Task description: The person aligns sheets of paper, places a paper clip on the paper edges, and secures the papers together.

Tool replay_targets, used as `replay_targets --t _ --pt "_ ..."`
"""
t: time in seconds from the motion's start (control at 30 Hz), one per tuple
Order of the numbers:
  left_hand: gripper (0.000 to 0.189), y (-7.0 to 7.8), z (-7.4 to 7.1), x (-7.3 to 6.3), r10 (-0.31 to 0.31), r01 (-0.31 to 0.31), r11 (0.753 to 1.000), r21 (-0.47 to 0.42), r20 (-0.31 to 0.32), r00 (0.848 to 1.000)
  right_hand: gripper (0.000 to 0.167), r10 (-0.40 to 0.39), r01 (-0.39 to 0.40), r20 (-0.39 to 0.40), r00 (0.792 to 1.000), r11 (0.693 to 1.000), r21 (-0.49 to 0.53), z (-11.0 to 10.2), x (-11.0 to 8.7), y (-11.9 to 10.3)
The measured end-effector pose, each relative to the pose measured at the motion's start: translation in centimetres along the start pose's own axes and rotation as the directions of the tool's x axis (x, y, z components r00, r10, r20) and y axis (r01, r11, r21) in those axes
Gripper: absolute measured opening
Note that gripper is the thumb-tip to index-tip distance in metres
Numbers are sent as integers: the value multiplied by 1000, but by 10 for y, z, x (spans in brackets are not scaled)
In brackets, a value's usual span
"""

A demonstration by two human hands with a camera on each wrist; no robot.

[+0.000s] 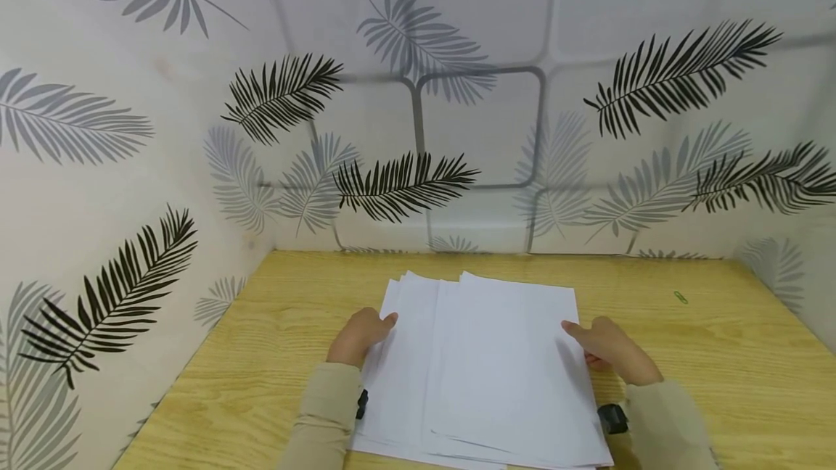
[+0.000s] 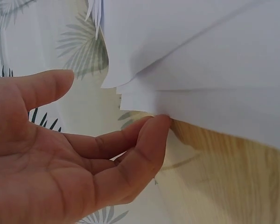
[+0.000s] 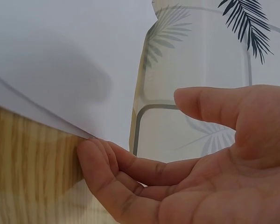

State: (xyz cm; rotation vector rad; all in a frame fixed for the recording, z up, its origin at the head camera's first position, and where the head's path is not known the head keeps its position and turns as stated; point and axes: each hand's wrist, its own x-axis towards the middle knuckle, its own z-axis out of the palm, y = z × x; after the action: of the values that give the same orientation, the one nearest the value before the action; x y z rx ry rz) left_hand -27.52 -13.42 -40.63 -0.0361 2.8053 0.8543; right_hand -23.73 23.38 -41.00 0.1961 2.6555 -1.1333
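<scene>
Several white sheets of paper [image 1: 509, 361] lie in loosely overlapped layers on the wooden table, their edges uneven. At the left side of the sheets is my left hand [image 1: 361, 336]; in the left wrist view its bent fingertips [image 2: 161, 123] touch the paper's edge, while the thumb [image 2: 56, 86] stands apart from it. My right hand [image 1: 614, 347] is at the opposite side. In the right wrist view its fingertips [image 3: 91, 154] meet the lower edge of the paper, and the thumb [image 3: 196, 102] is raised away. Neither hand pinches the sheets.
A green paper clip [image 1: 681, 297] lies on the table [image 1: 731, 368] at the right rear. A wall [image 1: 470, 223] with leaf patterns rises behind the table, and another stands along its left side. Black devices [image 1: 612, 418] sit at both wrists.
</scene>
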Motion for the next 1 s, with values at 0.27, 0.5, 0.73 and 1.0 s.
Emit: replay_targets --t 0.27,0.5,0.73,1.0 --pt "49 7 5 -1 -15 15 1000 -9 15 1000 60 -12 12 -5 1000 1000 -10 4 3 -2" --pt "47 12 7 -3 -14 15 1000 -13 18 1000 50 -18 18 3 1000 1000 22 6 0 -3" --pt "44 15 9 -6 -2 3 999 -40 21 1000 57 2 -2 1 1000 1000 4 10 -1 -11" --pt "41 17 11 -3 -7 8 998 -55 27 1000 56 -9 9 -6 1000 1000 -25 13 1 -15"
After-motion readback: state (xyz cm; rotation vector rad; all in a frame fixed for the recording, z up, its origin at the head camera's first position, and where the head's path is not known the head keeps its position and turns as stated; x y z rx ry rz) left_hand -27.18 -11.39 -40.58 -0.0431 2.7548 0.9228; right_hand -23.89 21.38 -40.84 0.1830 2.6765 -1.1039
